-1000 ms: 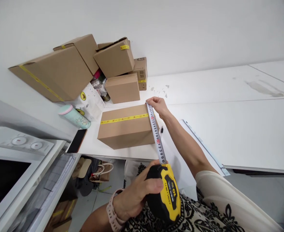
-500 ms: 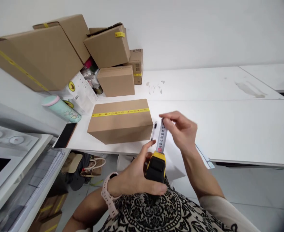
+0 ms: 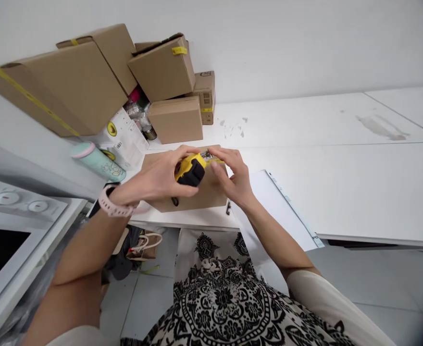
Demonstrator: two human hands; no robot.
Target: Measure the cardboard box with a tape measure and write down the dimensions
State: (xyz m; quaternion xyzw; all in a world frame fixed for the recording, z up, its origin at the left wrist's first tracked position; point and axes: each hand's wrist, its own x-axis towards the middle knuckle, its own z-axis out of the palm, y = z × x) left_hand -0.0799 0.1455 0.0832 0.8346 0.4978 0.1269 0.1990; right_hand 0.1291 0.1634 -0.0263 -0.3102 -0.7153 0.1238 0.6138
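Note:
Over the taped cardboard box [image 3: 197,198], my left hand [image 3: 161,175] is closed around a yellow and black tape measure [image 3: 191,170]. A short length of the blade shows at the tape's mouth. My right hand [image 3: 233,174] pinches the blade's end near the box's right top edge. The box lies on the white table, and my hands hide much of its top and yellow tape. Whether the blade touches the cardboard I cannot tell. Beside the box on the right is a sheet of white paper [image 3: 265,211], partly under my right forearm.
Several cardboard boxes [image 3: 175,122] are stacked at the back left. A mint green bottle [image 3: 99,161] leans near an avocado-printed carton [image 3: 125,137]. A dark phone [image 3: 94,206] lies behind my left wrist. At the far left stands a white appliance [image 3: 17,206]. The white table [image 3: 359,192] stretches right.
Both hands have moved up and left from in front of the table to above the box, carrying the tape measure. The exposed blade is now much shorter.

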